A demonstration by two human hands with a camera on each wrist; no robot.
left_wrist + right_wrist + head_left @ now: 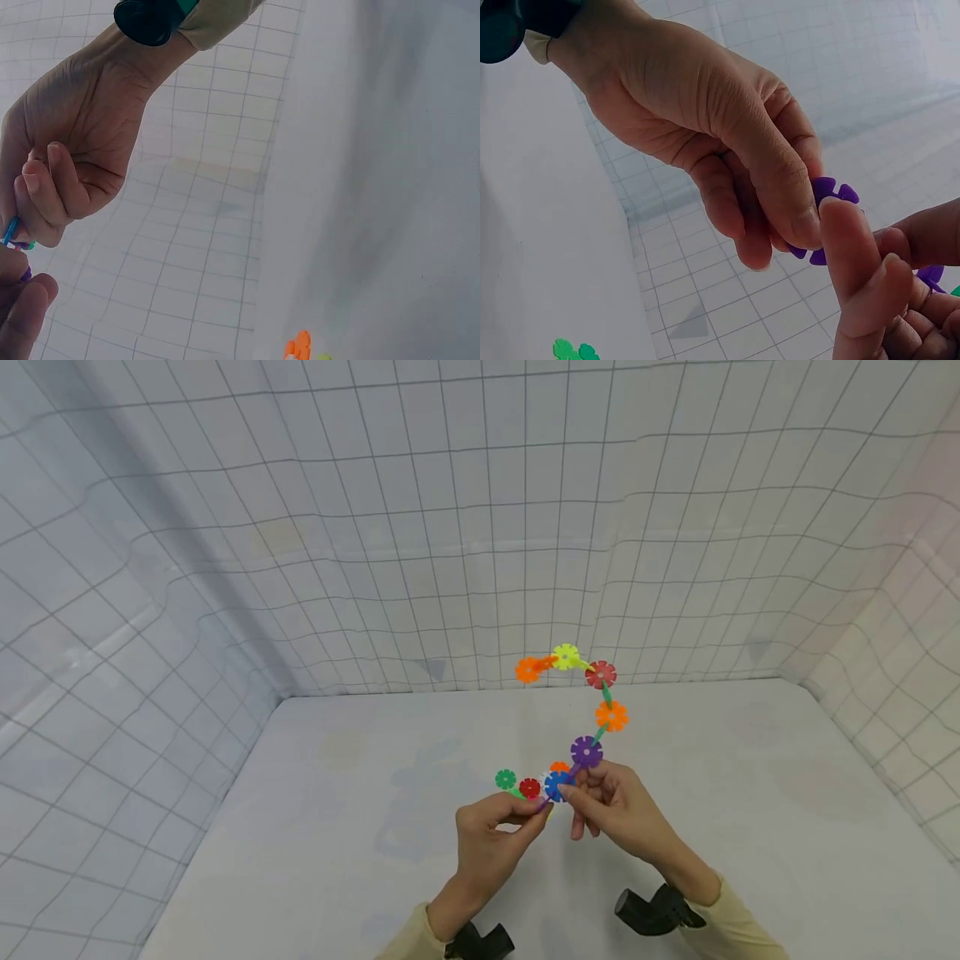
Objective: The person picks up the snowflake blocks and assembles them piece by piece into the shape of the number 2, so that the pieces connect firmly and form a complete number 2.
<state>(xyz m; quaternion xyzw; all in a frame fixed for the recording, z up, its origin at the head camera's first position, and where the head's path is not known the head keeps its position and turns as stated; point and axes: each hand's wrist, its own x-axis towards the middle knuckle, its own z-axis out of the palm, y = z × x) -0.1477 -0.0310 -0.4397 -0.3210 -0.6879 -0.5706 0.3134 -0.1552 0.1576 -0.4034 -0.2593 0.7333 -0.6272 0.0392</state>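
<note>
My left hand [486, 847] pinches a purple notched plastic disc [823, 187] between thumb and forefinger. My right hand [626, 810] grips a blue notched disc [556, 787] at the near end of a curved chain, its thumb on the disc's face. Where the hands meet, the purple disc's edge is right at the blue one. From there the chain runs up past a purple disc [587, 752], an orange disc [612, 716], a red disc [601, 674] and a yellow disc [566, 657] to an orange end disc [528, 670]. Fingers partly hide the joint.
Several loose discs lie on the white table [337, 827] behind the hands, among them a green disc [506, 779], a red disc [529, 788] and an orange disc [559, 767]. A white gridded curtain [450, 527] surrounds the table at the back and sides.
</note>
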